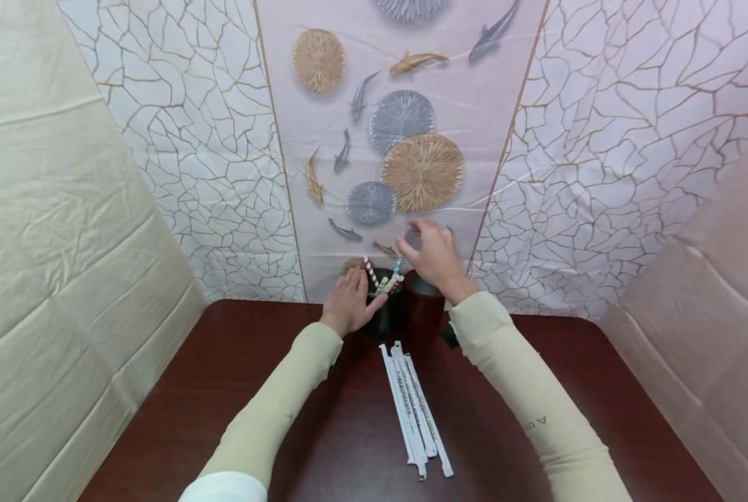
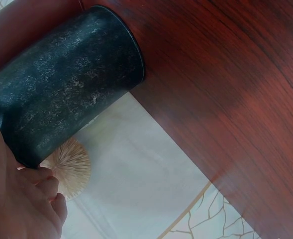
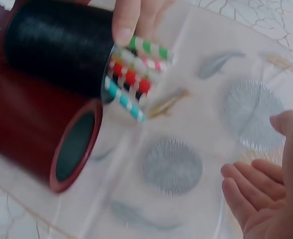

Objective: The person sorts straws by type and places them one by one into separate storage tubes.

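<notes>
A black cylindrical cup [image 1: 383, 322] stands at the back of the table, with several striped paper straws [image 3: 131, 79] sticking out of its top. My left hand [image 1: 348, 300] grips this cup near the rim, the thumb across its near side and the fingers round the left side. Beside it on the right is a dark red cup [image 3: 42, 134]; its mouth is visible in the right wrist view, with no straws protruding. My right hand [image 1: 435, 258] is raised above the red cup, fingers loosely bent, with nothing in it.
Several thin sticks in white paper wrappers [image 1: 414, 411] lie in a bundle on the dark red-brown table [image 1: 254, 432], in front of the cups. A small black object [image 1: 450, 335] sits near the right sleeve. Patterned cloth [image 1: 374, 160] hangs right behind the cups.
</notes>
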{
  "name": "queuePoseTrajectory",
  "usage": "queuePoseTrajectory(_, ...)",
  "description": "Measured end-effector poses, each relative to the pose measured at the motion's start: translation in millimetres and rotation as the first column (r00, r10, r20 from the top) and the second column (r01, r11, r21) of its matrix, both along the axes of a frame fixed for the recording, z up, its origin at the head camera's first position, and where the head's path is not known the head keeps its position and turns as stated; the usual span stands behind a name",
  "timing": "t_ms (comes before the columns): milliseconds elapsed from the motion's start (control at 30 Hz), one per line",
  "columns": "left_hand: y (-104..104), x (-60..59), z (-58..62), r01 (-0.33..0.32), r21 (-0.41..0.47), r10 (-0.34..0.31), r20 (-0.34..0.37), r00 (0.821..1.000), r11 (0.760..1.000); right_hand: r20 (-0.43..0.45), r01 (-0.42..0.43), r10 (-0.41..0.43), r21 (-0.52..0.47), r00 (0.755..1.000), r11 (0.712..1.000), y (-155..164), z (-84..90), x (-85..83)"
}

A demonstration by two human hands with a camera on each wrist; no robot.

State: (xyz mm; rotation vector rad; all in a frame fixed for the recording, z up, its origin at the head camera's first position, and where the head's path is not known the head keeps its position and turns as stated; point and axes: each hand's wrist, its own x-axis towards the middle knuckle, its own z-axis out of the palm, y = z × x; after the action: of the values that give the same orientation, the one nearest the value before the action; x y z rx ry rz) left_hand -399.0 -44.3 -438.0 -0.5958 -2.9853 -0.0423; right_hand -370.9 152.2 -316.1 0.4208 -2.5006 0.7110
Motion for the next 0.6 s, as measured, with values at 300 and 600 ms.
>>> queuePoseTrajectory(300, -1.1, -0.8, -1.8, -0.001, 0.025, 0.001, -0.003, 1.000, 1.000, 0.137, -0.029, -0.008, 0.262, 0.990, 0.965, 36.0, 3.1, 6.9)
queuePoseTrajectory(600, -1.4, 1.8, 0.3, 0.007, 0.047, -0.007, -0.011, 1.000, 0.999, 0.268, -0.071, -0.052, 0.431, 0.962, 0.900, 71.0, -14.5, 4.8)
